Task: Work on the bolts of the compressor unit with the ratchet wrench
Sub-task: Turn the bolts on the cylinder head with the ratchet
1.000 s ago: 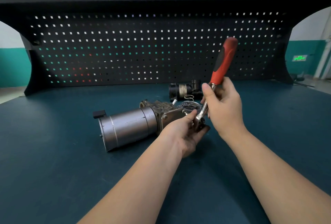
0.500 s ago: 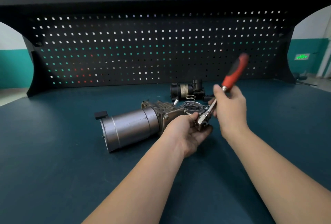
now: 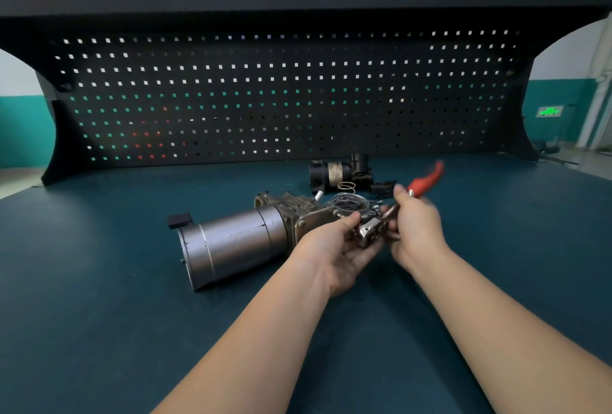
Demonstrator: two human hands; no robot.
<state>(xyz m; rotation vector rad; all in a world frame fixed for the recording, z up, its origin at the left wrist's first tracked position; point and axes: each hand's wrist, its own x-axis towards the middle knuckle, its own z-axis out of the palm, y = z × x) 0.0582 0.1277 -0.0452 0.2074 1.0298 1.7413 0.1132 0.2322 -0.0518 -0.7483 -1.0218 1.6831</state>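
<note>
On the dark teal worktop (image 3: pixel 99 281), seen from the head camera, the compressor unit (image 3: pixel 265 234) lies on its side near the middle, its silver motor cylinder pointing toward the near left and its cast head end toward the right. The left hand (image 3: pixel 334 248) is cupped, palm up, under and against that head end, thumb on top and fingers curled beneath the metal, so it grips the unit; the fingertips themselves are hidden behind the casting and the tool head. The right hand (image 3: pixel 414 228) is wrapped round the ratchet wrench (image 3: pixel 397 211), low on the handle where red grip meets steel shank. Both this hand and the red handle, which slants up and away to the right, are smeared by motion blur, so the exact lie of the fingers is hard to read. The chrome ratchet head sits against the near right corner of the unit, just above the left palm; the bolt it is on cannot be made out. A round open port shows on top of the head end, with small bolts beside it too blurred to count. Behind the unit lie a black cylindrical part (image 3: pixel 334 173) and a thin wire ring (image 3: pixel 346 186), apart from it. A black pegboard (image 3: pixel 281 99) stands across the rear edge. Both forearms are cut off by the lower frame edge.
</note>
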